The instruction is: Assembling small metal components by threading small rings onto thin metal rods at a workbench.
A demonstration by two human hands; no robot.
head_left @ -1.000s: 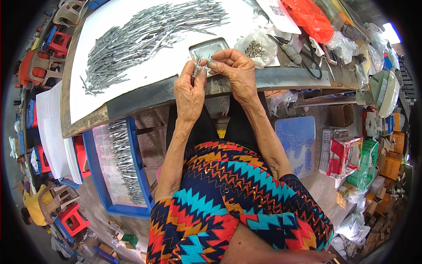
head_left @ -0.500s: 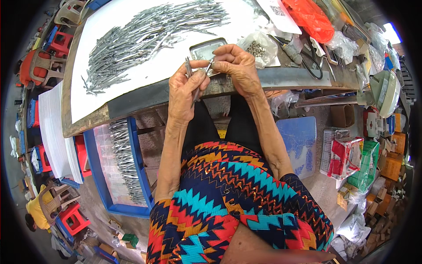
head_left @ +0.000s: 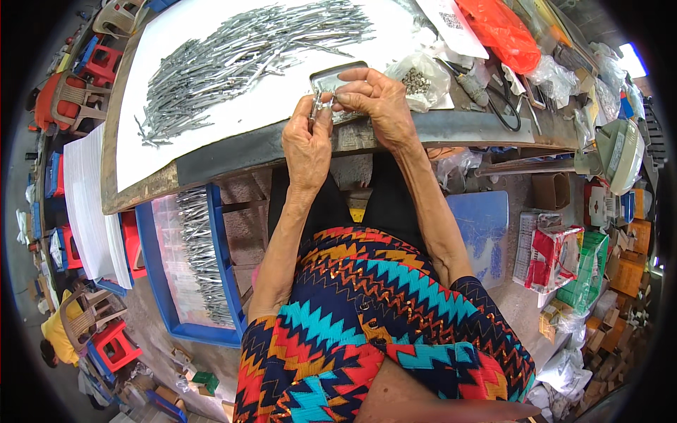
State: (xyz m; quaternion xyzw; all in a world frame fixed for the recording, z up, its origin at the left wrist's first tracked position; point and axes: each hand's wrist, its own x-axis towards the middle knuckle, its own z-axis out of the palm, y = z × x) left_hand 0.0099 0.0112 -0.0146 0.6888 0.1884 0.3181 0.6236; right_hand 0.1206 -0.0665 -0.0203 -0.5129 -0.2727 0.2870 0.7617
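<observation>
Over the front edge of the workbench, my left hand (head_left: 307,144) is closed on slim metal pieces (head_left: 315,108), held between thumb and fingers. Close beside it, my right hand (head_left: 383,106) pinches at the tips of these pieces; whatever small part lies in its fingertips is too small to name. Just behind both hands is a small dark-rimmed tray (head_left: 326,75), partly covered by my fingers. A large heap of thin grey metal rods (head_left: 233,67) spreads over white paper (head_left: 169,151). To the right sits a clear plastic bag (head_left: 436,95) of small metal parts.
A blue tray (head_left: 159,282) holding a row of metal rods is low on the left. A red plastic bag (head_left: 502,39), a black cable (head_left: 509,125) and tools crowd the bench's right end. A blue panel (head_left: 479,233) lies lower right, near wire baskets (head_left: 550,257).
My left hand has turned more upright, and the metal pieces in it now point upward toward the small tray. My right hand stays close by, its fingertips slightly lower. The view has shifted a little.
</observation>
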